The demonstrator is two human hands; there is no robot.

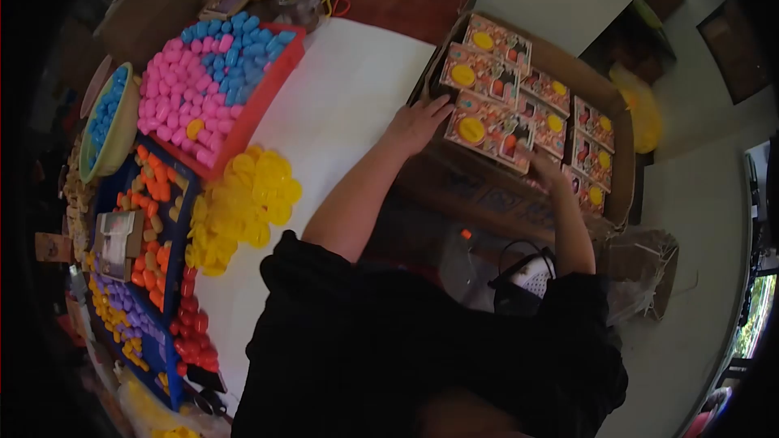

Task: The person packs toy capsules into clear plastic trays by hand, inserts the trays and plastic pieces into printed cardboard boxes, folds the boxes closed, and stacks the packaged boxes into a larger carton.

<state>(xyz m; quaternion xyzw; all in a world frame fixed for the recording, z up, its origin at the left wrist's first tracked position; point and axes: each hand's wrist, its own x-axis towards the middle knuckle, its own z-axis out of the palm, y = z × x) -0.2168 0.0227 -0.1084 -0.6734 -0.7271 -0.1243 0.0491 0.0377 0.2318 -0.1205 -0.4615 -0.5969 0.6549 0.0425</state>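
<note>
Left hand (pixel 415 126): you have it spread, fingers extended towards the left end of the near printed box (pixel 489 130); no grip shows, and contact at the fingertips is unclear.
Right hand (pixel 546 169): you have its fingers bent at the box's right end, overlapping the near corner; how far they close, and whether they hold it, cannot be told.
Near printed box: between your hands, rightward of the left hand, leftward of the right; face up, inside the carton (pixel 479 186).
Long axis: runs roughly from your left hand to your right, sloping nearer you at the right.
Nearer hand: right, judged by its overlap; your left is just beside the opposite end.
Around: other printed boxes (pixel 591 158) lie beyond and right of your right hand; white tabletop (pixel 349 73) lies left of your left.
</note>
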